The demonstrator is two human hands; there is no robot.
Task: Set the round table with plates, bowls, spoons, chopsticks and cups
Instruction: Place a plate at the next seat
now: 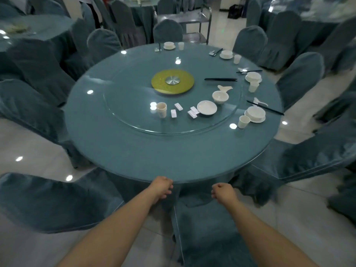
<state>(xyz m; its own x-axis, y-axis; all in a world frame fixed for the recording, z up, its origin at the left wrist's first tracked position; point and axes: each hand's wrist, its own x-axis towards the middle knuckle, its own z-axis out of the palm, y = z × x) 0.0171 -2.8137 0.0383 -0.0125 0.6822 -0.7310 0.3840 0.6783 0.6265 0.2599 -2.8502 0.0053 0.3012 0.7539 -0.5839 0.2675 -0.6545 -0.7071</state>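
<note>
The round table (134,155) has a blue cloth under glass, and its near edge lies just beyond my hands. My left hand (161,186) is at that edge, fingers loosely curled, holding nothing. My right hand (223,193) hangs a little below the edge, also loosely curled and holding nothing. On the glass turntable (134,116) stand a stack of cups (161,109), several white chopstick rests (178,106), a plate (206,107), a bowl (220,96), spoons (224,87) and black chopsticks (220,79). Several laid settings line the right and far rim; the nearest (255,113) has a cup (243,121).
Blue-covered chairs ring the table; one (202,228) stands right below my hands, another (48,199) at lower left. A yellow hub (172,81) marks the turntable's centre. A steel cart (185,22) stands behind the far chair. Other covered tables fill the room.
</note>
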